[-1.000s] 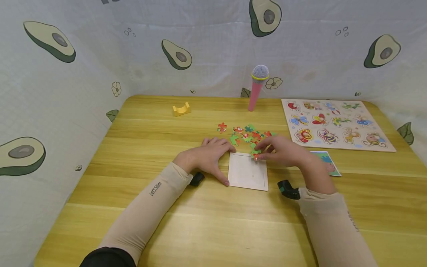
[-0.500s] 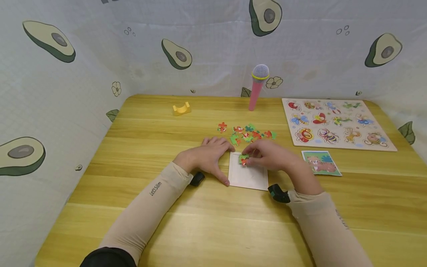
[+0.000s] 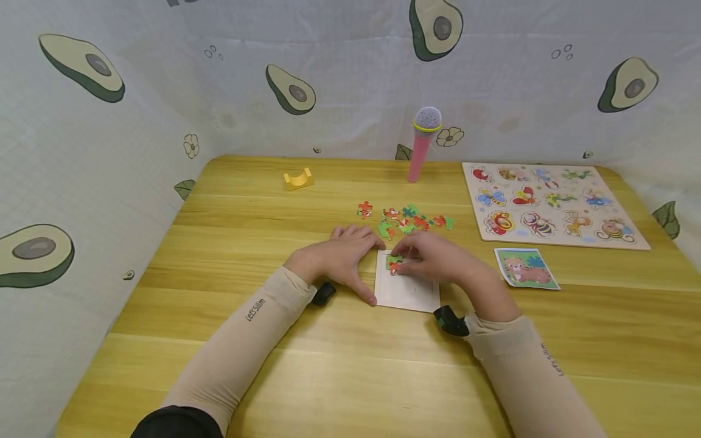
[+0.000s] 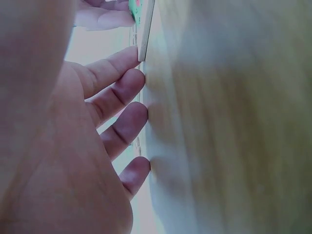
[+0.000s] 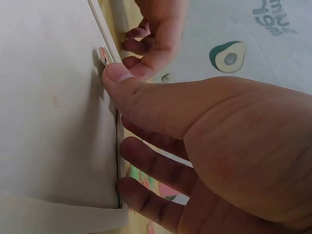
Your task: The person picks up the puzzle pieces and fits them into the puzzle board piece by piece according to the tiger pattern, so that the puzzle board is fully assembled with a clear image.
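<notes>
A green and red jigsaw piece lies over the upper left corner of the white puzzle tray. Thumb and fingers of my right hand pinch this piece. In the right wrist view only a thin edge of the jigsaw piece shows beyond the thumb, close over the tray. My left hand rests on the table at the tray's left side, thumb spread from the fingers; the index fingertip is at the tray's upper left corner. In the left wrist view, the left hand's fingertips touch the tabletop.
Several loose jigsaw pieces lie behind the tray, with one red piece apart. A picture card and a wooden insect board are at right. A pink toy microphone and a yellow curved block stand farther back.
My right hand has carried the jigsaw piece leftward from the tray's upper right to its upper left corner, uncovering the picture card. My left hand has stayed put.
</notes>
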Tool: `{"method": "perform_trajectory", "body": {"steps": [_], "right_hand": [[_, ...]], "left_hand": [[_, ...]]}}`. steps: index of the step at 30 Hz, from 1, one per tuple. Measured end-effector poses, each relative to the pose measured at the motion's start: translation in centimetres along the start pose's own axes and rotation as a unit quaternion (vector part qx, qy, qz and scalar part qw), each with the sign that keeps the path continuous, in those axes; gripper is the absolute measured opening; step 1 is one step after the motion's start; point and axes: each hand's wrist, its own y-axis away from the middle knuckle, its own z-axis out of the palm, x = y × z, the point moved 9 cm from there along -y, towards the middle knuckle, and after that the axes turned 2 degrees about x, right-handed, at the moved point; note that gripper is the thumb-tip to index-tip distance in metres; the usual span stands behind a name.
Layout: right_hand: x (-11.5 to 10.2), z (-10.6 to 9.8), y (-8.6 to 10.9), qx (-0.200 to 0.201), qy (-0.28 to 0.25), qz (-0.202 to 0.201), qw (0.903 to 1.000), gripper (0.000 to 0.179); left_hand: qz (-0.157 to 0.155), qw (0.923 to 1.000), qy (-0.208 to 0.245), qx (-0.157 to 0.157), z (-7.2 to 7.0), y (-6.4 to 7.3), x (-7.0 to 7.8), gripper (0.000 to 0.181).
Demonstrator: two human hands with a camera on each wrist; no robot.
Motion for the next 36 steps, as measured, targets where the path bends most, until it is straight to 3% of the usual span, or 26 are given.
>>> {"method": "perform_trajectory", "body": {"steps": [36], "right_hand": [[0.45,0.09,-0.61,0.033,-0.012,0.018,0.9992,0.025]], "left_hand": [[-0.001,1.0,-0.003,0.004,-0.12,-0.11,-0.12,0.102]]}}
